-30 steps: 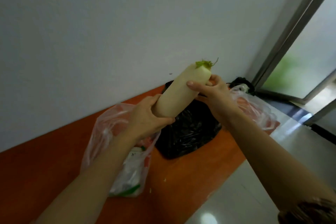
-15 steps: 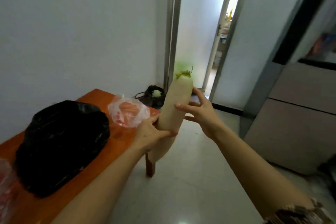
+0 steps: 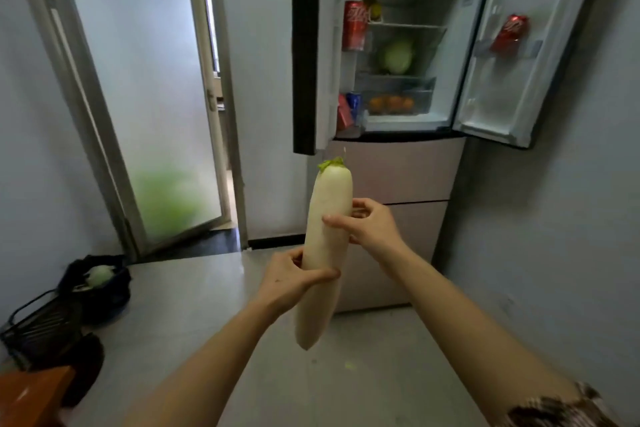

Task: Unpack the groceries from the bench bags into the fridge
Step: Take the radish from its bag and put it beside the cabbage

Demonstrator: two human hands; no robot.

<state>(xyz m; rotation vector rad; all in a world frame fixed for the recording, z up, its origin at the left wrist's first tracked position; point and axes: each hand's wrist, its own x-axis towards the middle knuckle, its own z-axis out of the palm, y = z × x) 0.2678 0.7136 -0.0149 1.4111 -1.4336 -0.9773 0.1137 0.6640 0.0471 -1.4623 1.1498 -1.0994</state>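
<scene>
- Gripping the lower half of a white radish (image 3: 327, 243), the left hand (image 3: 294, 282) has its fingers and thumb curled round the root.
- Head view: the right hand (image 3: 372, 227) holds the same radish higher up, thumb laid across the front and fingers curled behind it.
- The radish stands nearly upright in the air, with the cut leafy end at the top and the tapered end pointing down below the left hand.
- It is outside the fridge (image 3: 398, 177), in front of the lower drawer fronts and above the floor (image 3: 194, 305).
- Both upper doors of the fridge are open: the left door (image 3: 304, 45) is seen edge-on and the right door (image 3: 502, 80) is swung wide.
- A red can (image 3: 355, 26) sits in the left door rack, and a second red can (image 3: 510, 33) lies tilted in the right door rack.
- A green cabbage (image 3: 396, 55) rests on an inner shelf, and orange fruit (image 3: 391, 103) lies in the clear drawer below it.
- A blue can (image 3: 354, 103) and a red carton (image 3: 344, 113) stand low in the left door.
- One corner of the orange bench (image 3: 31, 395) shows at the lower left.
- On the floor by the wall, a dark bag (image 3: 104, 291) holds a pale green vegetable, with a black wire basket (image 3: 38, 326) just beside it.
- A frosted glass door (image 3: 149, 97) stands ajar left of the fridge.
</scene>
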